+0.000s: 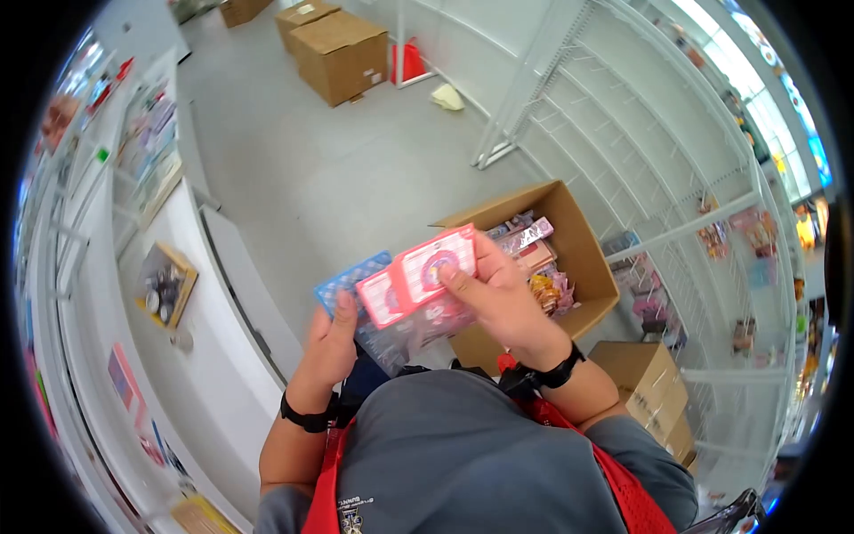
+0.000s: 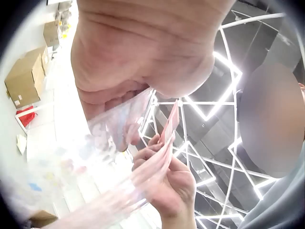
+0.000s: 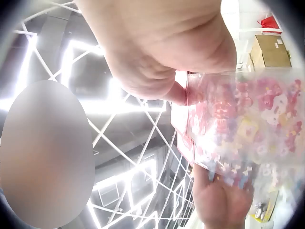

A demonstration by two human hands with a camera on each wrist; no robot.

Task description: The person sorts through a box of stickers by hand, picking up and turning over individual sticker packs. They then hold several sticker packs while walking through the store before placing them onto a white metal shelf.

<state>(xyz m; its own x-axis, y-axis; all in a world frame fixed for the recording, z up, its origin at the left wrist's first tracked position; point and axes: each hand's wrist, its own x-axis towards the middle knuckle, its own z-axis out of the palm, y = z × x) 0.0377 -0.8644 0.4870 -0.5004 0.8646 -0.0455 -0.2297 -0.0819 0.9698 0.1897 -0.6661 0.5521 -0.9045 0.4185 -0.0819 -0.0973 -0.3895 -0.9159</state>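
Observation:
In the head view my right hand (image 1: 507, 298) pinches a pink-and-white header card (image 1: 422, 271) with a round pink design, thumb on its face. Clear plastic hangs below the card; in the right wrist view this plastic sleeve (image 3: 271, 107) shows pink and red cartoon prints. My left hand (image 1: 329, 356) holds a second packet with a blue patterned card (image 1: 334, 283), its thumb over the card's edge and clear plastic below. The pink card overlaps the blue one in the head view. In the left wrist view clear film (image 2: 119, 119) stretches from under the left palm.
An open cardboard box (image 1: 583, 267) with several packaged goods stands in front on the right, near the right hand. White shelving (image 1: 227, 347) runs along the left. A wire rack (image 1: 614, 151) lines the right. Closed cartons (image 1: 342, 58) stand on the floor further off.

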